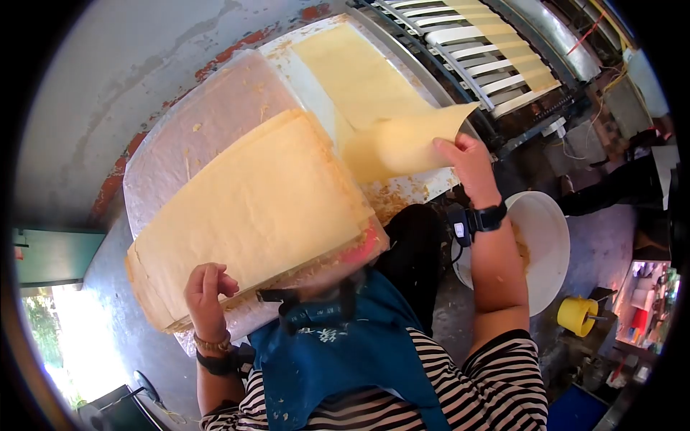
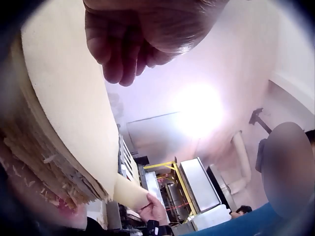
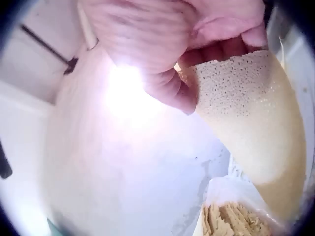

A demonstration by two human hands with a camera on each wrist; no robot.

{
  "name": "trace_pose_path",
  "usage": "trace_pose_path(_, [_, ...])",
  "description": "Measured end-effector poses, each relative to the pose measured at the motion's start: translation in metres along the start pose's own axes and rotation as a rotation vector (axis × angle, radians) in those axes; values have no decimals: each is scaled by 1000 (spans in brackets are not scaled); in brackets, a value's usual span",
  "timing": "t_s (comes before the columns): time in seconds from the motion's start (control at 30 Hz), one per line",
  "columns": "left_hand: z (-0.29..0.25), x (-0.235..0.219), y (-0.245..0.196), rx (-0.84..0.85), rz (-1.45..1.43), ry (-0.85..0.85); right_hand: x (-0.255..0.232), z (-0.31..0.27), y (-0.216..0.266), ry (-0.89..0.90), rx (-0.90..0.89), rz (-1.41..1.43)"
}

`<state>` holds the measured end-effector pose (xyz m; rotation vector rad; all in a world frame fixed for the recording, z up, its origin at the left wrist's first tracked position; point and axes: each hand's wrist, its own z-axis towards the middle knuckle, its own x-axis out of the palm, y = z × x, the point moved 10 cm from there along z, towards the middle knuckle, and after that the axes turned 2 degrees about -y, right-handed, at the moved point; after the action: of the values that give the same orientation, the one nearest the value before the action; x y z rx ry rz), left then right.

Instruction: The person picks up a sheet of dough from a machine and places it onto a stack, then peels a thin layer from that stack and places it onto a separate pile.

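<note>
My right hand (image 1: 472,164) pinches the near right edge of a thin pale-yellow sheet (image 1: 413,144) between thumb and fingers. That end is lifted and curves upward; in the right wrist view the sheet's underside (image 3: 231,83) is dotted with small pores. Farther back, more yellow sheet (image 1: 352,68) lies flat on the white work surface. A thick stack of similar sheets (image 1: 251,208), its edges ragged, sits in front of my body. Over the stack's near left edge hovers my left hand (image 1: 208,289), fingers loosely bent and holding nothing.
Behind the stack lies a clear plastic sheet (image 1: 215,122). Slatted machinery (image 1: 496,72) carrying yellow strips stands at the back right. Brown crumbs (image 1: 388,200) litter the table's near edge. A white bucket (image 1: 550,244) is by my right forearm, and a yellow pail (image 1: 575,316) stands on the floor.
</note>
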<state>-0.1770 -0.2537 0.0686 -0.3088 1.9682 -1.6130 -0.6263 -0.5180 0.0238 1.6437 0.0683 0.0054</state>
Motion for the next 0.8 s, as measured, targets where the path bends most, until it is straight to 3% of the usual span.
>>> trace_pose_path(0.2, [-1, 42, -20, 50, -51, 193, -5, -16, 118, -115, -281, -227])
trace_pose_path(0.43, [-16, 100, -11, -49, -123, 531, 14, -80, 300, -320, -593, -302])
trace_pose_path(0.63, [-37, 159, 10, -139, -194, 888, 62, -176, 400, -291, -1168, -728])
trace_pose_path(0.7, [-47, 175, -1, -163, -405, 978, 58, -170, 416, -145, -1080, -470])
trace_pose_path(0.77, [-48, 186, -12, -167, -604, 995, 4, -96, 423, 106, -644, 131])
trace_pose_path(0.8, [-42, 190, -14, -157, -698, 974, -8, -81, 418, 134, -594, 201])
